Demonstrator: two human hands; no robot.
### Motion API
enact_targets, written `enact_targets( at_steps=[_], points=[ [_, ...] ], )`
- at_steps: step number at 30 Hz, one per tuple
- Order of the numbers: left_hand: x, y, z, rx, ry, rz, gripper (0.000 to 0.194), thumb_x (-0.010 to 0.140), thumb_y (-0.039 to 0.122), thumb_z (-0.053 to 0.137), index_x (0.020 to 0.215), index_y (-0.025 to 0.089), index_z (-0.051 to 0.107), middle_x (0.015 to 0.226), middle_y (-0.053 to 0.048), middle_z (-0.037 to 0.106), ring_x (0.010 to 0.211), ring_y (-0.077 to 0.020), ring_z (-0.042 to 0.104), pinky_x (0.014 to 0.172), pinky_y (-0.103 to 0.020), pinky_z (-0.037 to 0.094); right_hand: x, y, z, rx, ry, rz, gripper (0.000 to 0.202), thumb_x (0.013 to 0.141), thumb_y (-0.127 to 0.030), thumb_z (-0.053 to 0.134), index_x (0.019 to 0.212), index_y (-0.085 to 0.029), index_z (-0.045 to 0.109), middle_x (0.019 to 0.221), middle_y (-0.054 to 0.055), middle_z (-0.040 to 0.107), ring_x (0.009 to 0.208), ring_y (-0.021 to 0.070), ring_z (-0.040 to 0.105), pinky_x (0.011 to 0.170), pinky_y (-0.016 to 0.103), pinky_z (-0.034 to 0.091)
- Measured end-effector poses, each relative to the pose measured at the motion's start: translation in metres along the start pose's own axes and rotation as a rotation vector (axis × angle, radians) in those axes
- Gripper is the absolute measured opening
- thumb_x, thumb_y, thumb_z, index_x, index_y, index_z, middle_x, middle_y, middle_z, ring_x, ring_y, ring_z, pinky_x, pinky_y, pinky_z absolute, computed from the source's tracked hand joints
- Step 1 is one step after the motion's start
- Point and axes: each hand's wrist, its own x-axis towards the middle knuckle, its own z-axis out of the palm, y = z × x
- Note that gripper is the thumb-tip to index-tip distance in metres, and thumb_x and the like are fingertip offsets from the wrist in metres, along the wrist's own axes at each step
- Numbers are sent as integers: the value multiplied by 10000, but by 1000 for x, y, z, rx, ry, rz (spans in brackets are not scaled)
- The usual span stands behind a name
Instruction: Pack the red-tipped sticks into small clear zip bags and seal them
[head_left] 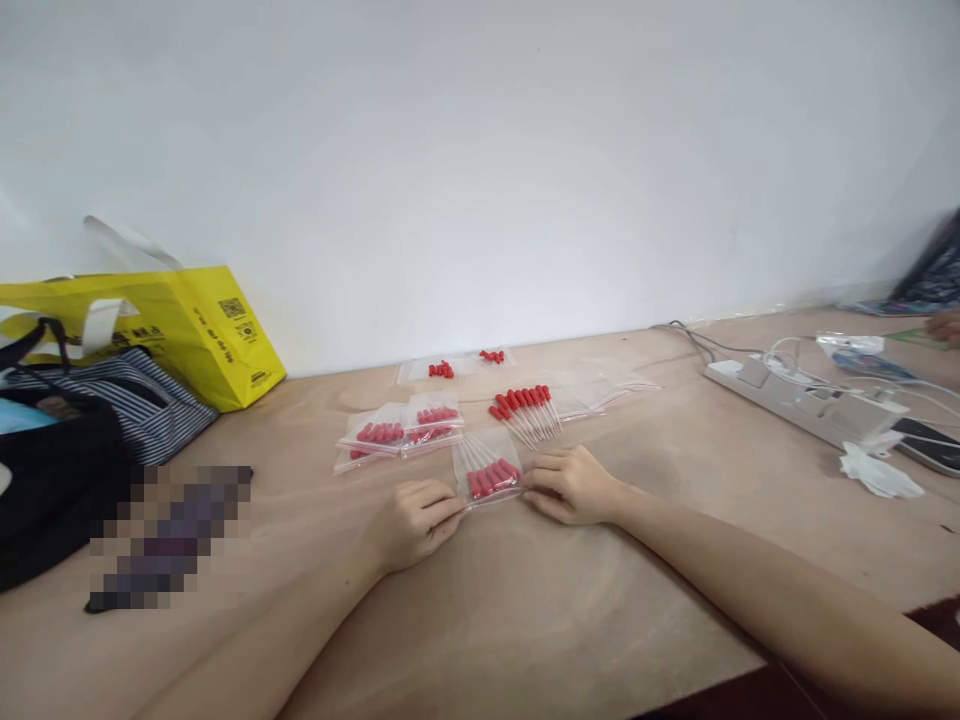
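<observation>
Filled zip bags (pixel 381 433) are laid left of and behind the loose red-bulbed droppers (pixel 527 408), which are not yet bagged. On the droppers' near side, a transparent dropper-filled pouch (pixel 491 474), bulbs nearest its held edge, is pinched by left hand (pixel 420 518) and right hand (pixel 566 487); sealing cannot be confirmed.

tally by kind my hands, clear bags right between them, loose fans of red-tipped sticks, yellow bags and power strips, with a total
Hands: 2 (left hand, right hand)
Clear bag between them: 1
Loose fan of red-tipped sticks: 1
Yellow bag: 1
Power strip: 1
Total: 6
</observation>
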Motion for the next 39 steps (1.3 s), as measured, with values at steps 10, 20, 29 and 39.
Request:
enact_targets(
  at_steps=[10, 20, 29, 39],
  points=[
    [0, -1, 3, 4, 9, -74, 158, 820, 135, 457, 718, 161, 574, 608, -13, 581, 538, -114, 536, 513, -216, 429, 3, 2, 8, -276, 153, -176, 211, 837, -161, 409, 691, -165, 561, 598, 6, 536, 571, 103, 420, 512, 265, 231],
    [17, 5, 15, 57, 39, -33, 110, 815, 142, 472, 791, 163, 578, 718, -38, 604, 666, -143, 556, 620, -255, 471, 8, 3, 10, -231, 157, -208, 233, 827, -145, 401, 623, -156, 512, 568, 2, 512, 540, 98, 405, 507, 264, 215],
    [37, 7, 35, 218, 25, 170, 218, 836, 134, 434, 677, 148, 582, 591, -26, 578, 538, -142, 523, 491, -265, 407, 10, 0, 10, -163, 179, -148, 233, 834, -185, 390, 671, -163, 555, 567, 2, 521, 533, 95, 435, 510, 245, 255],
    [38, 8, 34, 322, 29, 265, 216, 852, 107, 397, 741, 153, 577, 592, -21, 575, 561, -139, 530, 531, -274, 429, 15, -5, 13, -178, 198, -134, 248, 835, -183, 366, 668, -162, 548, 576, 14, 519, 547, 103, 443, 508, 245, 257]
  ],
)
